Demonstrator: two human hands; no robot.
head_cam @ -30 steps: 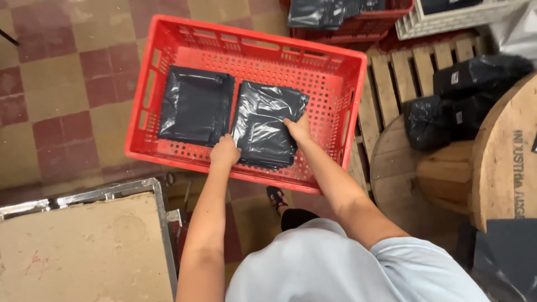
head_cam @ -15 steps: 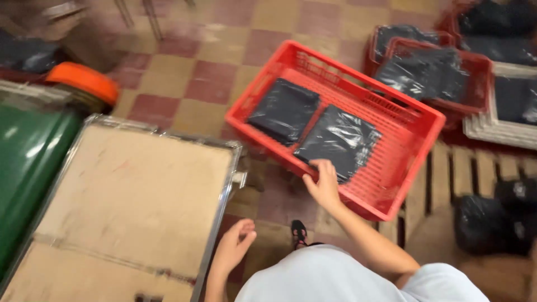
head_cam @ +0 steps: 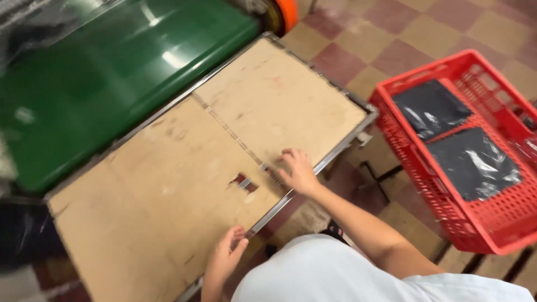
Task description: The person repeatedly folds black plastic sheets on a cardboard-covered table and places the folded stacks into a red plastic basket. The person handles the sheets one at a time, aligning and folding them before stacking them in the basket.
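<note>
Both hands empty, resting on tan board surface with metal edge frame. Right hand flat near surface's near edge; left hand at same edge, closer to body. Green conveyor belt beyond surface. Red crate on tiled floor at right, holding two black plastic packets.

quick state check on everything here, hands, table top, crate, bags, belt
left hand: open, empty, at the table's near edge
right hand: open, flat on the table top, empty
table top: worn board in a metal frame, small hole
red crate: on the floor, open
black bags: two, flat in the crate
green belt: blurred, motion unclear
</note>
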